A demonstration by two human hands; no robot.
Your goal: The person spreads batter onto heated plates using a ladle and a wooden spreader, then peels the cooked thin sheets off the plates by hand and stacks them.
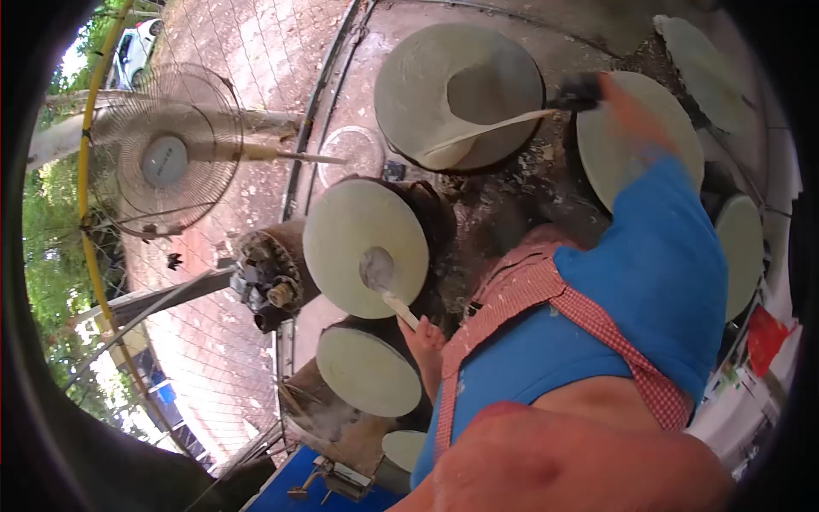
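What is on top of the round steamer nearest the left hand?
A ladle held by the left hand rests on the pale batter sheet covering the steamer top. Whatever lies beneath the sheet is hidden.

The one camera sits on my head, a fisheye looking steeply down past my blue sleeve and red-checked apron strap (520, 290), which fill the lower right very close. It faces the round pale cloth-covered steamer drums (365, 247). Left of the drums, farther off, stands the grey wire-caged fan (166, 154).

fan (165, 160) hub lettering blurred, no readable text
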